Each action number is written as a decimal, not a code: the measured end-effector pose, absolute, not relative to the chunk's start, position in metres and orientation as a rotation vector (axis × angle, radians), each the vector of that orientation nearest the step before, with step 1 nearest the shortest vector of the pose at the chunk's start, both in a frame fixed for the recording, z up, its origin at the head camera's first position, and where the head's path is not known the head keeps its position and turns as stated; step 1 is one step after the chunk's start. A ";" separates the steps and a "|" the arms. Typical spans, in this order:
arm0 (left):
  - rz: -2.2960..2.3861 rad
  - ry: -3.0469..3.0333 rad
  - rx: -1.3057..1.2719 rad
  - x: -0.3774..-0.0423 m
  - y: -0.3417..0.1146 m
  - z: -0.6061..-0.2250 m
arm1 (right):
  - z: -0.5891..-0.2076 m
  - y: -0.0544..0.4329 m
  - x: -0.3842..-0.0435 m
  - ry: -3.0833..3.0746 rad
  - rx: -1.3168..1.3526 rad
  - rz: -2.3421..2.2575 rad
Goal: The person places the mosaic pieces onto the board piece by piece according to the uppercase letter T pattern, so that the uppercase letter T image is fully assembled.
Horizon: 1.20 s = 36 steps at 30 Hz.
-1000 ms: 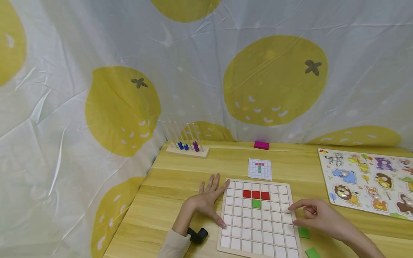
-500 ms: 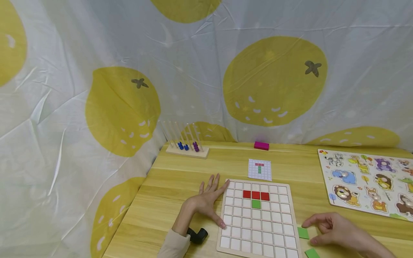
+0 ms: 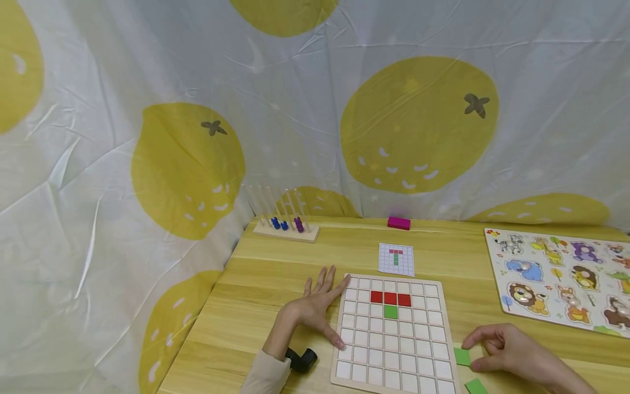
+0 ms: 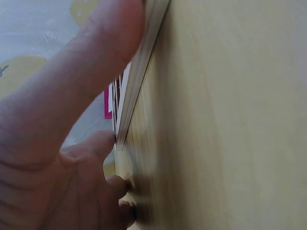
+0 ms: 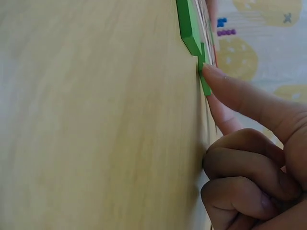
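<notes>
A wooden grid board (image 3: 376, 358) with pale squares lies flat on the table. Three red tiles (image 3: 390, 298) form a row on it, and a green tile (image 3: 391, 312) sits under the middle one. Fingers spread, my left hand (image 3: 312, 311) rests at the board's left edge, thumb and index finger touching the frame. On the right, my right hand (image 3: 509, 350) pinches a green square tile (image 3: 462, 356) by its edges between thumb and index finger, other fingers curled under. Another green tile (image 5: 188, 26) lies nearer in the right wrist view.
A pattern card (image 3: 396, 259) showing a red and green T lies behind the board. Further back are a peg stand (image 3: 286, 231) with blue and purple pieces and a magenta block (image 3: 399, 222). An animal puzzle board (image 3: 561, 279) lies at the right. A lemon-print cloth hangs behind.
My right hand has moved from beside the board's right edge down toward me and now has thumb and index finger on the green tile. The left hand stays put.
</notes>
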<state>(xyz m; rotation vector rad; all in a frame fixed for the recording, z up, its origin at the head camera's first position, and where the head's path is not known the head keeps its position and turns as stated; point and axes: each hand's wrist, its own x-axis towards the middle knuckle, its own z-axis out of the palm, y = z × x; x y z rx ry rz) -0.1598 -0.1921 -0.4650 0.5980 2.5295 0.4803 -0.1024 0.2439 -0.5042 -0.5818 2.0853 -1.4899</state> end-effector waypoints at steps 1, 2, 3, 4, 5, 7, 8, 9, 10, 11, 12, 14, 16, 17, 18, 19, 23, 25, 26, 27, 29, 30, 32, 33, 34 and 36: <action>0.481 2.530 0.599 -0.160 -0.192 -0.465 | -0.504 0.243 -0.102 2.093 -0.580 -1.485; 0.481 2.531 0.598 -0.160 -0.192 -0.465 | -0.503 0.242 -0.102 2.101 -0.576 -1.481; 0.481 2.530 0.595 -0.160 -0.192 -0.465 | -0.503 0.242 -0.101 2.106 -0.569 -1.475; 0.479 2.530 0.591 -0.160 -0.192 -0.465 | -0.503 0.241 -0.101 2.109 -0.565 -1.472; 0.480 2.530 0.589 -0.160 -0.192 -0.465 | -0.502 0.241 -0.101 2.112 -0.557 -1.471; 0.483 2.532 0.588 -0.160 -0.192 -0.465 | -0.502 0.242 -0.101 2.129 -0.551 -1.467; 0.483 2.530 0.588 -0.160 -0.192 -0.466 | -0.502 0.244 -0.102 2.141 -0.548 -1.463; 0.483 2.529 0.589 -0.160 -0.192 -0.466 | -0.501 0.245 -0.102 2.160 -0.543 -1.458; 0.483 2.530 0.591 -0.160 -0.192 -0.466 | -0.501 0.247 -0.102 2.178 -0.539 -1.452; 0.484 2.531 0.592 -0.160 -0.192 -0.466 | -0.501 0.250 -0.102 2.200 -0.533 -1.442; 0.486 2.532 0.594 -0.160 -0.192 -0.466 | -0.501 0.251 -0.102 2.223 -0.533 -1.432; 0.483 2.531 0.593 -0.160 -0.192 -0.465 | -0.502 0.254 -0.102 2.256 -0.530 -1.409; 0.484 2.533 0.591 -0.160 -0.193 -0.465 | -0.502 0.254 -0.103 2.265 -0.546 -1.404; 0.485 2.533 0.590 -0.160 -0.193 -0.465 | -0.503 0.254 -0.103 2.267 -0.558 -1.406; 0.483 2.534 0.590 -0.160 -0.193 -0.465 | -0.503 0.253 -0.103 2.269 -0.572 -1.411; 0.483 2.535 0.589 -0.160 -0.193 -0.465 | -0.503 0.252 -0.104 2.269 -0.582 -1.415; 0.481 2.539 0.592 -0.161 -0.193 -0.466 | -0.503 0.250 -0.105 2.285 -0.584 -1.409; 0.484 2.538 0.592 -0.161 -0.193 -0.466 | -0.501 0.249 -0.104 2.328 -0.541 -1.374; 0.484 2.538 0.592 -0.161 -0.192 -0.466 | -0.500 0.249 -0.104 2.360 -0.524 -1.358; 0.484 2.538 0.592 -0.161 -0.192 -0.466 | -0.499 0.249 -0.104 2.401 -0.508 -1.337; 0.485 2.538 0.592 -0.161 -0.192 -0.465 | -0.496 0.247 -0.104 2.468 -0.475 -1.330; 0.484 2.536 0.592 -0.161 -0.192 -0.465 | -0.494 0.246 -0.105 2.490 -0.466 -1.344; 0.479 2.535 0.591 -0.161 -0.192 -0.465 | -0.489 0.240 -0.107 2.516 -0.436 -1.365; 0.478 2.533 0.592 -0.161 -0.192 -0.465 | -0.486 0.236 -0.108 2.520 -0.417 -1.374; 0.477 2.533 0.593 -0.161 -0.192 -0.465 | -0.482 0.232 -0.109 2.512 -0.394 -1.387; 0.476 2.532 0.597 -0.161 -0.192 -0.465 | -0.477 0.220 -0.111 2.490 -0.371 -1.404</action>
